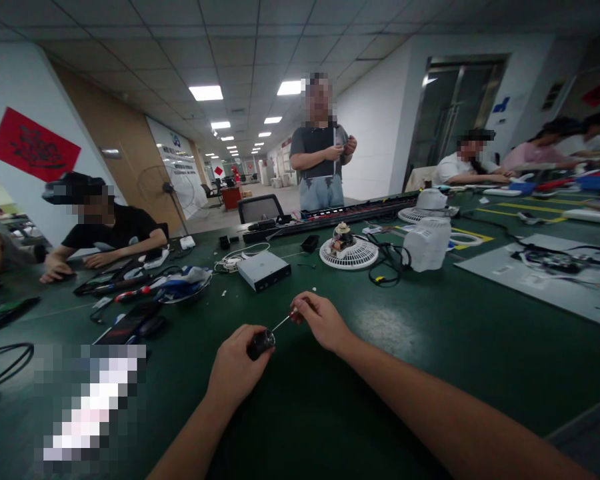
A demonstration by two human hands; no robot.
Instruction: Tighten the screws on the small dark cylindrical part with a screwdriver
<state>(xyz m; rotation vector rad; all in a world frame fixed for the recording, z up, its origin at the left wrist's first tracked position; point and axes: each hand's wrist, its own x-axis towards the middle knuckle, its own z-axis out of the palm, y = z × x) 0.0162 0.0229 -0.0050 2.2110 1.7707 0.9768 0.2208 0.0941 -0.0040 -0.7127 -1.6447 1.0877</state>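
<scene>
Near the middle of the green table [360, 373], my left hand [237, 360] is closed around a small dark cylindrical part [260, 344], whose round end faces my other hand. My right hand [323, 320] pinches the red handle of a small screwdriver [281, 324]. The screwdriver's thin metal shaft slopes down to the left, and its tip is at the round end of the dark part. Whether the tip sits inside the part is too small to tell.
Beyond my hands lie a silver disc drive [264, 270], a white fan grille with a motor [349, 252] and a white housing [428, 244]. Tools and cables [145, 290] lie left, a grey panel [545, 273] right. One person stands across the table; others sit around it.
</scene>
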